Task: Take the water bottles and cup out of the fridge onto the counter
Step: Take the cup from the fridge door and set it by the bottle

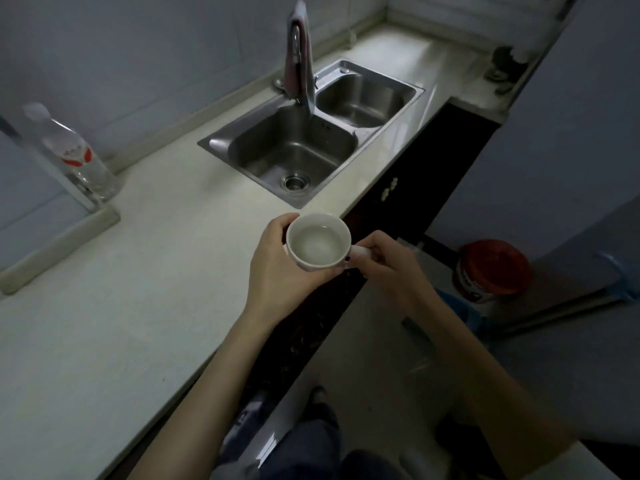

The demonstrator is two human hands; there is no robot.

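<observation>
A white cup (318, 241) with some water in it is held in the air over the front edge of the pale counter (145, 278). My left hand (277, 265) cups its body from the left and below. My right hand (384, 259) pinches its handle on the right. One clear water bottle (71, 152) with a red and white label stands upright on the counter at the far left, near the wall. The fridge (571, 140) rises at the right; its inside is not visible.
A steel double sink (308, 140) with a tall tap (298, 60) is set in the counter behind the cup. Dark cabinet doors (408, 181) run below the counter. A red-lidded bucket (491, 270) sits on the floor by the fridge. A raised ledge (59, 244) stands at left.
</observation>
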